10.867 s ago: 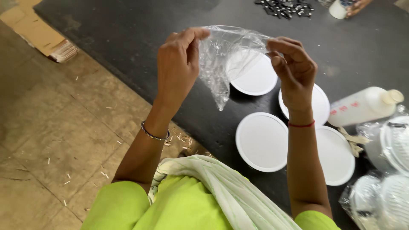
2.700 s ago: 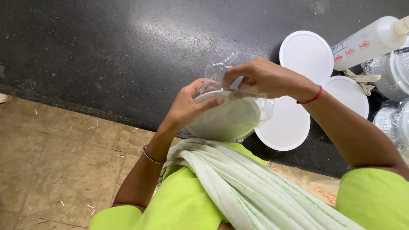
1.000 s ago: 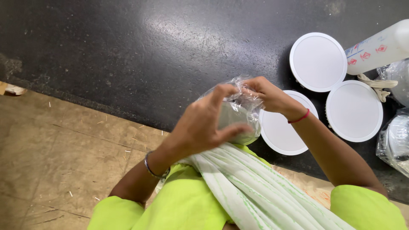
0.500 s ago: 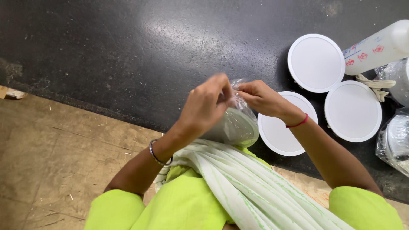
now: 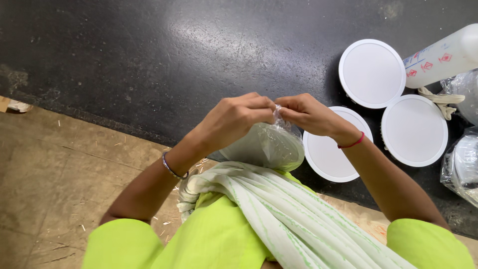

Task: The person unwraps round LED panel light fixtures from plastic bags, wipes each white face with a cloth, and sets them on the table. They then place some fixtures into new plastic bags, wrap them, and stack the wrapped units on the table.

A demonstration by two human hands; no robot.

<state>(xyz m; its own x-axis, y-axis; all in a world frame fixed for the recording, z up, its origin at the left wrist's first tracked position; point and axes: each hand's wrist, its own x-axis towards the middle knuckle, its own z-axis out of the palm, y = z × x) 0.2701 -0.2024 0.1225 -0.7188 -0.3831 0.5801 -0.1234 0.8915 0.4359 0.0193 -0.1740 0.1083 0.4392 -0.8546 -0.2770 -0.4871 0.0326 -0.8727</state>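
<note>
two hands pinch shut a clear bag around a round white disc, held over the lap at the middle of the frame.

head view: the left hand [image 5: 238, 119] and the right hand [image 5: 307, 114] meet just above centre, fingertips of both clamped together on the gathered mouth of the clear plastic bag [image 5: 269, 147], so the film pulls tight over the white disc inside. the bag hangs below the hands, against the pale striped scarf [image 5: 279, 209], likely braced there to steady it. three bare white discs [image 5: 372, 72] lie flat on the black table [image 5: 149, 50] at the right, within reach. a white squeeze bottle [image 5: 440, 56] lies at the upper right; more bagged pieces [image 5: 460, 167] sit at the right edge.
</note>
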